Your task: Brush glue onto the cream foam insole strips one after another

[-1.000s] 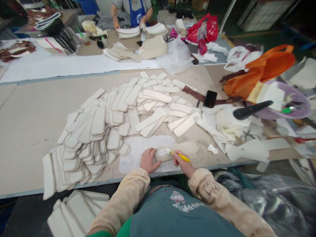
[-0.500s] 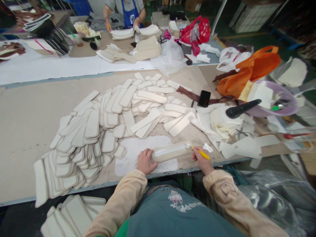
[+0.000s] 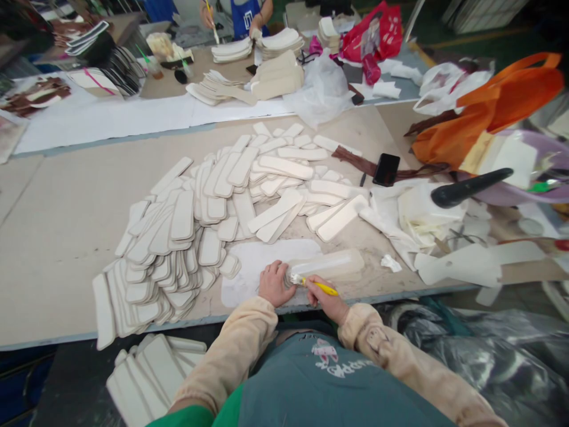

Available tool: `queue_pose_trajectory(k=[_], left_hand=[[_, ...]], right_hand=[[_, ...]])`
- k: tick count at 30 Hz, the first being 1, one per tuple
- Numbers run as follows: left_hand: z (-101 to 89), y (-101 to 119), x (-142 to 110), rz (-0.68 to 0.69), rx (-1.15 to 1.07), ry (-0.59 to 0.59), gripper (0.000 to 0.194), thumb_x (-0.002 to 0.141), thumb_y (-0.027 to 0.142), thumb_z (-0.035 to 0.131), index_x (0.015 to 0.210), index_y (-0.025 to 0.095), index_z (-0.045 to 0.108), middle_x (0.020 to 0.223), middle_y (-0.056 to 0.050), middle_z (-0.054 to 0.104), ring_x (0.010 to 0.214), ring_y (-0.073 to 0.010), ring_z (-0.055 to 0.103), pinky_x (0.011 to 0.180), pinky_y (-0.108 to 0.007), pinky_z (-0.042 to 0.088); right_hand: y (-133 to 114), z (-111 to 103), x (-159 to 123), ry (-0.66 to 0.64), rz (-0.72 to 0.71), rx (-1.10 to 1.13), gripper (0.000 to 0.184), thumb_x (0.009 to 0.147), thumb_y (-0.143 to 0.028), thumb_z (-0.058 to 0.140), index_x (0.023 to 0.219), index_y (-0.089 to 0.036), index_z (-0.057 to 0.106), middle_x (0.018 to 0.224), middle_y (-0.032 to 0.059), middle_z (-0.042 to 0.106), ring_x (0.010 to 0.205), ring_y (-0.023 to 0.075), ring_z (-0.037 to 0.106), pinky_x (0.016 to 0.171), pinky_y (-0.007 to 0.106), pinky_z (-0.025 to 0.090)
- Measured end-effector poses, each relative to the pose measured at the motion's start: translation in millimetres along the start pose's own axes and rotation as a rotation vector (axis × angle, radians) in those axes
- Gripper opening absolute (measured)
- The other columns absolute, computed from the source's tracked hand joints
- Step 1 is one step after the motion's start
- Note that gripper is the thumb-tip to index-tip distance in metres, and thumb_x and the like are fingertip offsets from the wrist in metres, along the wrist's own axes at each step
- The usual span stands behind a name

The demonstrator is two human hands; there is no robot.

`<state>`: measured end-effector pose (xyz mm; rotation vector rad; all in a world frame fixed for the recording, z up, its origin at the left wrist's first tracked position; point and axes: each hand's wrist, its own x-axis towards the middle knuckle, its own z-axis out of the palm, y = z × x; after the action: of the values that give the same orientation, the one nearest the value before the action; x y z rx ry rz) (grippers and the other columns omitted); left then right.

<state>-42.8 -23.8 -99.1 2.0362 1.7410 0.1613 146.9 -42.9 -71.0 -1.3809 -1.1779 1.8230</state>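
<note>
My right hand (image 3: 326,298) is closed around a yellow-handled brush (image 3: 326,288), its bristles loaded with white paste. The bristles touch the left end of a long beige strip (image 3: 354,265) with rounded corners, close to my left thumb. A pale wet streak runs along the strip's middle. My left hand (image 3: 276,283) lies over the strip's left end, fingers outstretched and thumb apart, pressing it down. Beneath is a white sheet (image 3: 242,261), partly covered by the strip. Beyond my hands spreads a large heap of similar cream strips (image 3: 182,219).
A crumpled white scrap (image 3: 390,263) lies right of the strip. Farther right are a white container (image 3: 427,210), a black phone (image 3: 386,169) and an orange bag (image 3: 493,112). More strips (image 3: 149,376) lie below the table edge. Across the table, a co-worker (image 3: 244,21) holds a brush above stacked pieces.
My right hand has moved the brush left along the strip, from its right part to its left end beside my left hand. The view has shifted slightly. The co-worker's hand has lifted with a brush.
</note>
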Motion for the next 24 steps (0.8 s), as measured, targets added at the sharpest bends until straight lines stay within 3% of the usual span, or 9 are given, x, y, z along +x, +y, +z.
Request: queue_pose_trajectory(k=[5, 17, 20, 24], left_hand=[[-4.7, 4, 0, -0.017, 0.044, -0.027, 0.060, 0.067, 0.046, 0.066, 0.120, 0.023, 0.051, 0.131, -0.010, 0.048, 0.113, -0.0303, 0.046, 0.091, -0.041, 0.039], [1.7, 1, 1, -0.002, 0.085, -0.006, 0.059, 0.069, 0.050, 0.064, 0.120, 0.023, 0.052, 0.133, -0.009, 0.047, 0.113, -0.0300, 0.045, 0.089, -0.042, 0.040], [1.2, 3, 1, -0.013, 0.089, -0.010, 0.059, 0.069, 0.050, 0.064, 0.120, 0.023, 0.052, 0.133, -0.009, 0.047, 0.114, -0.0300, 0.045, 0.089, -0.042, 0.040], [1.6, 4, 0, -0.017, 0.085, -0.004, 0.059, 0.069, 0.049, 0.065, 0.121, 0.023, 0.052, 0.133, -0.010, 0.047, 0.114, -0.0299, 0.044, 0.090, -0.041, 0.039]], right_hand=[[7, -19, -1, 0.104, 0.001, -0.028, 0.031, 0.086, -0.052, 0.047, 0.078, -0.022, 0.053, 0.049, -0.0078, 0.049, 0.046, 0.0105, 0.043, 0.049, 0.023, 0.037], [9, -118, -23, 0.479, 0.005, -0.164, 0.034, 0.083, -0.055, 0.048, 0.082, -0.022, 0.053, 0.050, -0.0066, 0.048, 0.046, 0.0127, 0.045, 0.049, 0.025, 0.039], [5, -129, -28, 0.513, -0.040, -0.245, 0.034, 0.085, -0.055, 0.047, 0.078, -0.022, 0.052, 0.051, -0.0055, 0.049, 0.047, 0.0129, 0.046, 0.050, 0.025, 0.040], [1, -127, -34, 0.523, -0.187, -0.473, 0.033, 0.089, -0.053, 0.043, 0.086, -0.022, 0.055, 0.056, -0.0026, 0.053, 0.053, 0.0152, 0.052, 0.056, 0.027, 0.043]])
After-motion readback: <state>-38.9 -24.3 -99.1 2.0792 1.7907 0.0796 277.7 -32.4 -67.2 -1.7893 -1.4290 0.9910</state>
